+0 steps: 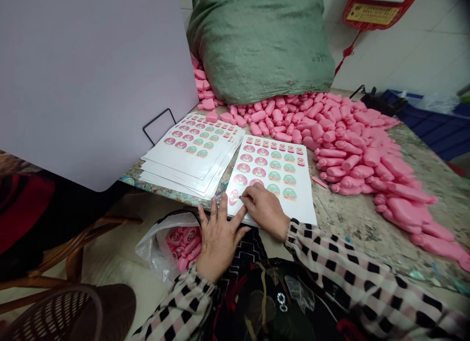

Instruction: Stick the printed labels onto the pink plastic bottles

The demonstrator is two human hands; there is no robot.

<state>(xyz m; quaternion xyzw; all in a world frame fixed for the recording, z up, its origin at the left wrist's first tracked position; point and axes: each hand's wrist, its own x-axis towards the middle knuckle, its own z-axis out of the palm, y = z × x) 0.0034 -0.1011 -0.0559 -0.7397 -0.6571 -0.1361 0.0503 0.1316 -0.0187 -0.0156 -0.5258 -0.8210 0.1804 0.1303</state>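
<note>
A worn, stained table (340,212) bears a sticker sheet (270,177) in pink and green at its near edge, a fanned stack of similar sheets (176,165) left of that sheet, pink bottle-shaped pieces (352,135) heaped behind it and to its right, and a small pink strip (319,182) just off the sheet's right edge

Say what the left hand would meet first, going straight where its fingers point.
The left hand would probably meet the left stack of sticker sheets at its near edge; depth is unclear.
</note>
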